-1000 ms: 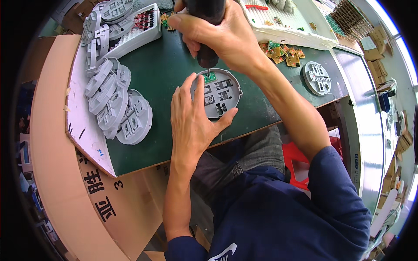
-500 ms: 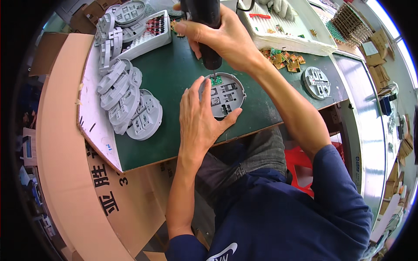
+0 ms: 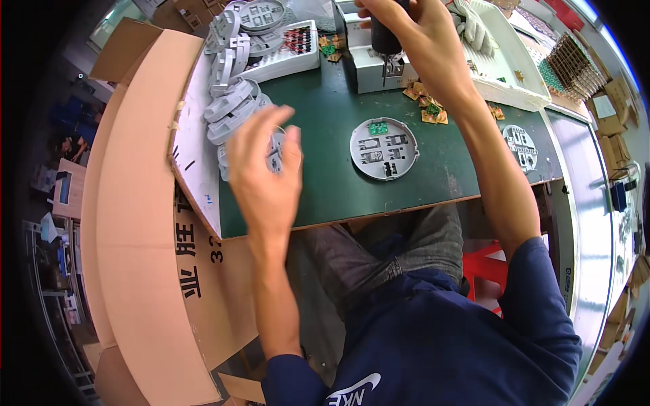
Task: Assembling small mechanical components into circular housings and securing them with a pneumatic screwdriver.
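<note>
A round grey plastic base with a small green circuit board at its top lies alone on the green mat. My right hand is shut on a black electric screwdriver, lifted to the back of the bench over a grey metal box. My left hand hovers with spread fingers over the left part of the mat, beside a pile of grey round bases. It holds nothing that I can see.
A white tray with small red parts stands at the back left. Loose yellow-green circuit boards lie behind the base. Another grey base sits at the right. A cardboard box flanks the bench on the left.
My left hand has let go of the round base and swung left toward the pile. My right hand has lifted the screwdriver off the base and moved it to the back.
</note>
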Tool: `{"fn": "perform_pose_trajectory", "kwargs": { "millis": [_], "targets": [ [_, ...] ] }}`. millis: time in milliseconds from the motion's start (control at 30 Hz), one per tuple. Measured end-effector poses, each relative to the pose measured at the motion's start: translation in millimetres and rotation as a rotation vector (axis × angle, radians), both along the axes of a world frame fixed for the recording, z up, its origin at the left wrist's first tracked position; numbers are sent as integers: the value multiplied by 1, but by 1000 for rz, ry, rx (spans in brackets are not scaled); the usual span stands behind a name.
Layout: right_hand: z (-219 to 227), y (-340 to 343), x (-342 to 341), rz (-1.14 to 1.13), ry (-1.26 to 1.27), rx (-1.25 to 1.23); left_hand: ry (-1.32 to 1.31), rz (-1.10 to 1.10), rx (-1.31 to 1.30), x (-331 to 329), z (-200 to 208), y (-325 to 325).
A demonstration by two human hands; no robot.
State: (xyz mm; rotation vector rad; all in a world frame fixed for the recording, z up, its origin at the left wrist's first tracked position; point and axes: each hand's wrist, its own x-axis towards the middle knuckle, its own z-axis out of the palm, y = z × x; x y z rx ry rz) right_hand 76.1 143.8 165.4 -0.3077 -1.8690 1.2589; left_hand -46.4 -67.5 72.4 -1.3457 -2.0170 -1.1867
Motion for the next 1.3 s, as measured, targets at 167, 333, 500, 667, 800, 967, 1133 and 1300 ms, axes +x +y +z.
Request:
{"fn": "perform_pose_trajectory", "kwargs": {
  "millis": [167,333,500,667,800,967,1133,1300],
  "targets": [
    [-72,-12,37,-170,-112,344,-59,239,-145,-84,30,-10],
    [-141,-52,80,-100,-617,808,-54,239,-228,-161,37,48],
    [-164,-51,74,-199,-434,952,83,279,-646,-262,1,72],
    [-127,-8,117,-488,-258,178,231,451,-526,-336,-31,49],
    [-118,77,211,-638,-204,-132,227,446,-404,-345,-35,73],
    [-124,111,258,-575,-308,-344,155,540,-335,-347,-9,63],
    [-142,127,264,-742,-458,-103,82,478,-175,-319,31,26],
    [-137,137,281,-670,-403,-379,-568,-33,266,-220,64,4]
  ]
}}
